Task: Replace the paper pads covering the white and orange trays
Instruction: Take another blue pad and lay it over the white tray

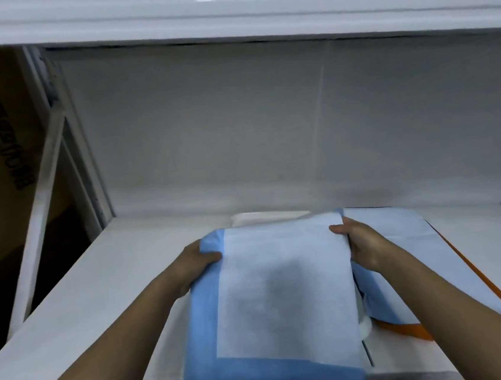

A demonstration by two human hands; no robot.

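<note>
A blue-and-white paper pad (280, 295) hangs over the shelf's (80, 316) front edge, stretched between both hands. The left hand (193, 262) pinches its left edge; the right hand (361, 246) grips its right edge. Just right, a second pad (404, 251) covers the orange tray (485, 286). The white tray's (264, 216) rim shows behind the held pad, toward the shelf's back edge.

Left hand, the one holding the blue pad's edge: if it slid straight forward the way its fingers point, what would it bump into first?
Probably the white tray, whose rim peeks out just behind the paper pad that the left hand grips. Depth is hard to judge; if it passes left of the tray, only the shelf's back wall lies beyond.
</note>
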